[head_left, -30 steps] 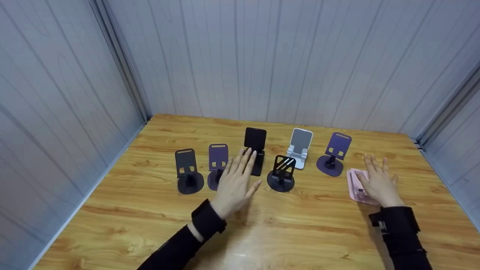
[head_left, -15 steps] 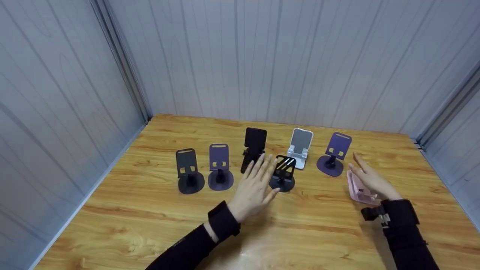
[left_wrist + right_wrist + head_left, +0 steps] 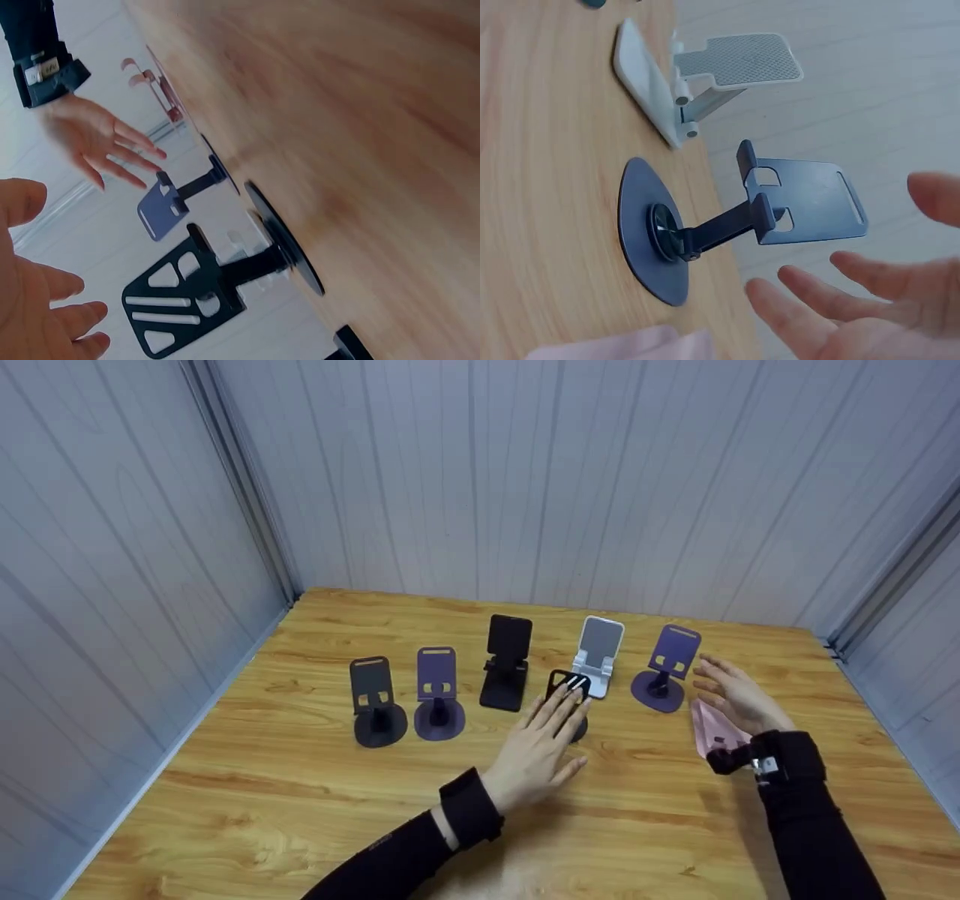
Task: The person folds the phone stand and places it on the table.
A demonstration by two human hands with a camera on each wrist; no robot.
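My left hand (image 3: 534, 757) is held out with straight fingers in front of the black slotted phone stand (image 3: 255, 266), overlapping it in the head view. The left wrist view shows a gap between those fingers and the stand's plate. Over the folded pink phone stand (image 3: 707, 727) hovers my right hand (image 3: 739, 697), fingers loosely spread and holding nothing. Its fingertips are close to the upright plate of the right-hand purple phone stand (image 3: 810, 202). That stand rests on a round base with its plate tilted back.
Behind the slotted stand is a white phone stand (image 3: 600, 637) with a grey pad. Left of it stand a black phone stand (image 3: 510, 637), another purple one (image 3: 436, 664) and a dark grey one (image 3: 371, 679). Pale panel walls (image 3: 510, 495) enclose the wooden table (image 3: 300, 810).
My left hand has moved right, from before the left purple stand past the black stand to the slotted one. My right hand has shifted from the pink stand up toward the right purple stand.
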